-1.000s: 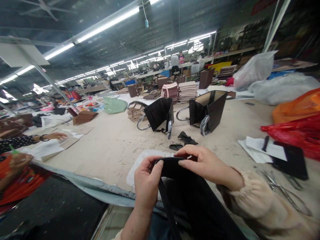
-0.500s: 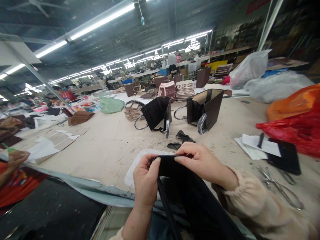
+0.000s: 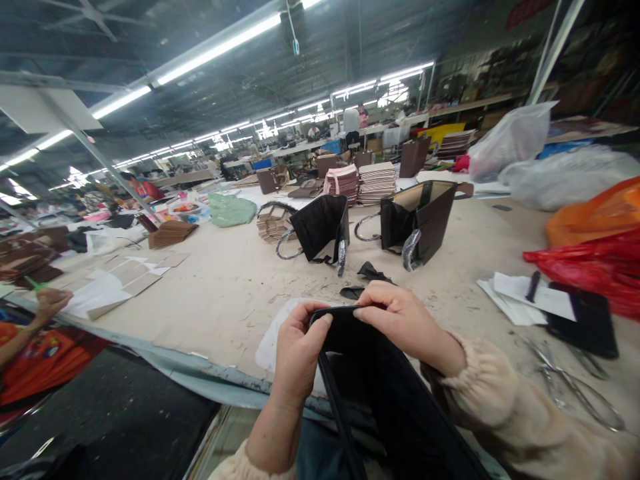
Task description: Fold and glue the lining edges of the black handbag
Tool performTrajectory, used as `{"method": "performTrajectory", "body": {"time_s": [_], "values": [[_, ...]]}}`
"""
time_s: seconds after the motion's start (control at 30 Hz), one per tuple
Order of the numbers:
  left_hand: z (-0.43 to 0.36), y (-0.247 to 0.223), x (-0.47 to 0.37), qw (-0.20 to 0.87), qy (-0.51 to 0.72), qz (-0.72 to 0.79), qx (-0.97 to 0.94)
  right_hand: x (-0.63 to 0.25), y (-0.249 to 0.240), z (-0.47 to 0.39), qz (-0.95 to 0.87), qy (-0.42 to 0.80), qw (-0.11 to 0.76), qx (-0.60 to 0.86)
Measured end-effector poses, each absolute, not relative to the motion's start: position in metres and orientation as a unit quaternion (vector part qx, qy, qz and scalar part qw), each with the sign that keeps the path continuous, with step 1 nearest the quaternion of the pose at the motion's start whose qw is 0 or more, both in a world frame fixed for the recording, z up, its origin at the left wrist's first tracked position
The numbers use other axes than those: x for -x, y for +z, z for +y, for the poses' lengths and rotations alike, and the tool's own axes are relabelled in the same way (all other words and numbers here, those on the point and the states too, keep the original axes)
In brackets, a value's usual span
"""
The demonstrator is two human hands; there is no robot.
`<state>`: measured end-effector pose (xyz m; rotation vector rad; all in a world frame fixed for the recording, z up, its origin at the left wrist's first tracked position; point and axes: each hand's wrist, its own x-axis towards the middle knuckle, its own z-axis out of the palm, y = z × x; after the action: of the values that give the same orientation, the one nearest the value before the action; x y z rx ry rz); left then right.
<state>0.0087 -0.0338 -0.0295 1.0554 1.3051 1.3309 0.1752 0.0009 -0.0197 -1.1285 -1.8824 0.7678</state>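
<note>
A black bag (image 3: 395,393) with an open top lies toward me over the table's near edge. My left hand (image 3: 300,347) pinches its far rim at the left corner, thumb on the inner side. Just to the right, my right hand (image 3: 400,317) grips the same rim between thumb and fingers. Beyond my hands lie black scraps (image 3: 373,272). Two dark bags stand farther back, a black one (image 3: 323,230) and a brown one (image 3: 434,223), both with wrapped handles.
Scissors (image 3: 575,383), a black phone-like object (image 3: 587,320) and white papers (image 3: 533,293) lie at the right, near a red plastic bag (image 3: 595,270). Brown panels (image 3: 173,233) and paper sheets (image 3: 100,290) are at the left, beside a co-worker's hand (image 3: 53,301).
The view has shifted slightly left, so the table's things appear farther right. Both hands keep their hold on the black bag's rim. The co-worker's hand at the left shows more fully.
</note>
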Motion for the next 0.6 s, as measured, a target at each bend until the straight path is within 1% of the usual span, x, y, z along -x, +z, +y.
{"method": "performTrajectory", "body": {"time_s": [0.17,0.43,0.6], "values": [[-0.0294,-0.0218,-0.0135,0.482,0.514,0.557,-0.440,-0.1749,-0.0189,-0.0003,-0.747,0.302,0.390,0.447],[-0.0259,-0.0304,-0.0116,0.537,0.509,0.524,-0.422,-0.1756,-0.0214,0.0000,-0.742,0.297,0.400,0.449],[-0.0270,-0.0266,-0.0120,0.548,0.493,0.523,-0.428,-0.1773,-0.0227,0.0006,-0.738,0.299,0.399,0.455]]}}
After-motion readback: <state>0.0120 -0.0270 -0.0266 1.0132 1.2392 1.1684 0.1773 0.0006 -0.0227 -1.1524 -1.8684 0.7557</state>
